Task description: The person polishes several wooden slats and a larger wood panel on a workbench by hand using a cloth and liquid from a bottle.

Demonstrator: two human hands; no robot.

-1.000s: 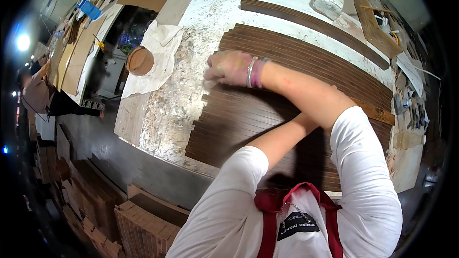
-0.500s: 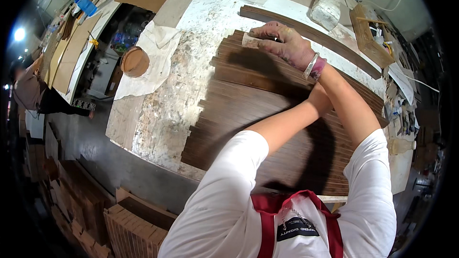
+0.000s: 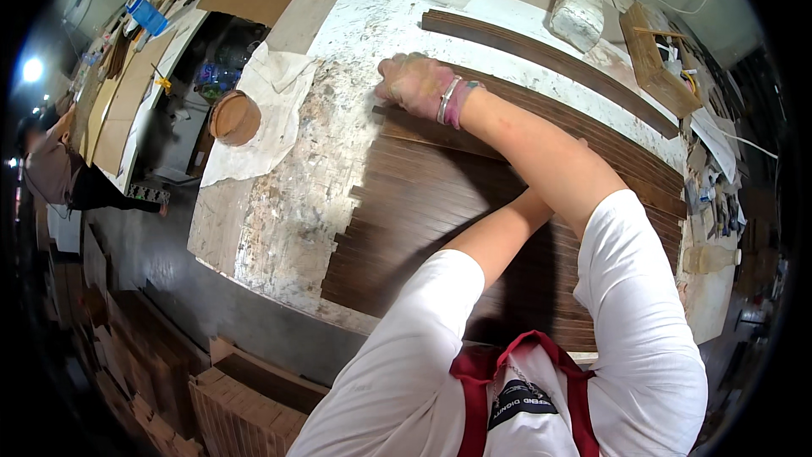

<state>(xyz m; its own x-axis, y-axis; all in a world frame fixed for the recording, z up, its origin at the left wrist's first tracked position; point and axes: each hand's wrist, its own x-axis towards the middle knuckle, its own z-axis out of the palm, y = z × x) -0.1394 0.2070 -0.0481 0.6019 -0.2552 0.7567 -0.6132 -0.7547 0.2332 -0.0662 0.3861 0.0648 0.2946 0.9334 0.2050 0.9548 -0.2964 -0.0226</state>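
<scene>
The dark-brown strips [image 3: 423, 195] lie side by side on the white-topped worktable [image 3: 271, 241], their uneven left ends forming a stepped edge. A raised wooden bar [image 3: 448, 139] crosses them lengthwise, under the forearms.

The right hand [image 3: 416, 86] is positioned over the far left ends of the strips. Half a second earlier it is over their middle, gripping a small pale pad; one second earlier it is again at the left ends, closer to the person. For the work in hand, this change appears to complete one pass along the strip length, with the position shifted toward the far edge.

Right-hand fingers: curled downward. The pad is hidden, so whether they grip it cannot be told.
Left hand [image 3: 583, 142]: nearly all concealed beneath the right forearm, near the bar; finger state cannot be determined.

Beyond the strips, a separate dark strip bundle [image 3: 550, 66] lies parallel, apart from them. A white-coated block [image 3: 578, 15] and a wooden tray [image 3: 658, 68] stand farther out. To the left, a round brown container [image 3: 235, 118] rests on a crumpled white cloth [image 3: 275, 131].
</scene>
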